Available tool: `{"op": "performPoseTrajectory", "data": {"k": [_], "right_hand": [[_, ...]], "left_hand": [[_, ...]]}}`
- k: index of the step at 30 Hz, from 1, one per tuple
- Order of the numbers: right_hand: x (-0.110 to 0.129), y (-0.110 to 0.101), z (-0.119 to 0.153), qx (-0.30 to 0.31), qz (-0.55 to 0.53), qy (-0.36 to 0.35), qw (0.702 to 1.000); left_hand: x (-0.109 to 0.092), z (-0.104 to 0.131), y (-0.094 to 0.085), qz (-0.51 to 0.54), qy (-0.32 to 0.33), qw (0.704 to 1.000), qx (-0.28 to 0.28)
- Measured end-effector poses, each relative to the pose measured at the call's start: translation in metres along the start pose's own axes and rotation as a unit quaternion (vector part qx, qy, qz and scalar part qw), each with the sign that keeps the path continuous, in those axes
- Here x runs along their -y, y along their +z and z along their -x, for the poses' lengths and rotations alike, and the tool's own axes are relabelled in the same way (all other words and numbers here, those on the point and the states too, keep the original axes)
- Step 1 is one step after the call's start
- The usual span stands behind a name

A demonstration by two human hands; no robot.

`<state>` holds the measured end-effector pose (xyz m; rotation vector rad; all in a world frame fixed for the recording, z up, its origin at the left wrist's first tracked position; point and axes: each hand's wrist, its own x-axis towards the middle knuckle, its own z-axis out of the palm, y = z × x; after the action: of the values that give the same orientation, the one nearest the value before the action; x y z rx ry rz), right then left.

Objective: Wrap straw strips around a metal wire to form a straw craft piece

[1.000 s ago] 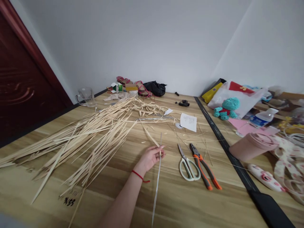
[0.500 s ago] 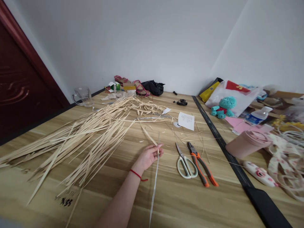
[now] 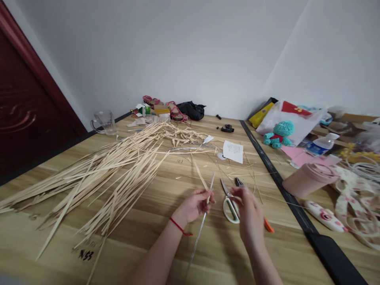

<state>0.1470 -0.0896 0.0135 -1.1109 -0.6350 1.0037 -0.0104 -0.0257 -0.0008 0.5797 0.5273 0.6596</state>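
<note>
My left hand (image 3: pixel 192 208), with a red string at the wrist, is closed in a pinch on a thin silvery wire (image 3: pixel 198 235). A pale flat strip (image 3: pixel 201 175) is gripped in the same fingers and points away from me. To the right, my right hand (image 3: pixel 249 217) is raised over the tools, slightly blurred, with its fingers bent together. Whatever is between those fingertips is too small to make out. White-handled scissors (image 3: pixel 227 209) lie behind it, partly covered. Pliers with orange grips (image 3: pixel 268 225) are mostly hidden under the right hand.
Loose pale strips (image 3: pixel 118 158) spread across the left of the table. Woven pieces (image 3: pixel 184 134), a paper note (image 3: pixel 233 151) and a black bag (image 3: pixel 191 110) lie farther back. A glass mug (image 3: pixel 104 122) stands at left. A pink roll (image 3: pixel 308 180) and a teal crocheted toy (image 3: pixel 280 134) are at right.
My right hand has come into view from the lower right, over the scissors and pliers. My left hand has shifted right and nearer to me, carrying the wire and strip.
</note>
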Motion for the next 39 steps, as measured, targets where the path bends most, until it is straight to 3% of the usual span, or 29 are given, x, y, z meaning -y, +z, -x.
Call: {"op": "performPoseTrajectory", "data": {"k": [1, 3, 5, 7, 12, 20, 27, 32, 39], "right_hand": [[-0.002, 0.005, -0.002, -0.023, -0.027, 0.012, 0.999], [-0.007, 0.013, -0.005, 0.062, -0.093, 0.129, 0.985], [-0.011, 0.018, -0.006, 0.162, -0.148, 0.233, 0.947], [-0.014, 0.018, -0.004, 0.182, -0.194, 0.264, 0.927], [-0.020, 0.010, -0.001, 0.098, -0.257, 0.202, 0.940], [-0.012, 0.005, 0.001, 0.152, -0.265, 0.190, 0.933], [-0.016, 0.006, 0.001, 0.201, -0.260, 0.178, 0.927], [-0.024, 0.007, 0.000, 0.191, -0.269, 0.168, 0.929], [-0.025, 0.007, -0.004, 0.136, -0.232, 0.140, 0.953]], "left_hand": [[0.004, 0.001, 0.004, 0.020, -0.006, 1.000, 0.011], [0.012, 0.002, 0.011, 0.071, -0.026, 0.996, 0.046], [0.020, 0.003, 0.017, 0.102, -0.056, 0.991, 0.074], [0.028, 0.003, 0.022, 0.106, -0.083, 0.986, 0.096], [0.035, 0.005, 0.027, 0.085, -0.102, 0.983, 0.126], [0.031, 0.011, 0.032, 0.061, -0.083, 0.986, 0.130], [0.035, 0.006, 0.023, 0.126, -0.072, 0.978, 0.150], [0.034, 0.008, 0.022, 0.149, -0.081, 0.972, 0.165], [0.033, 0.011, 0.026, 0.061, -0.067, 0.986, 0.139]]}}
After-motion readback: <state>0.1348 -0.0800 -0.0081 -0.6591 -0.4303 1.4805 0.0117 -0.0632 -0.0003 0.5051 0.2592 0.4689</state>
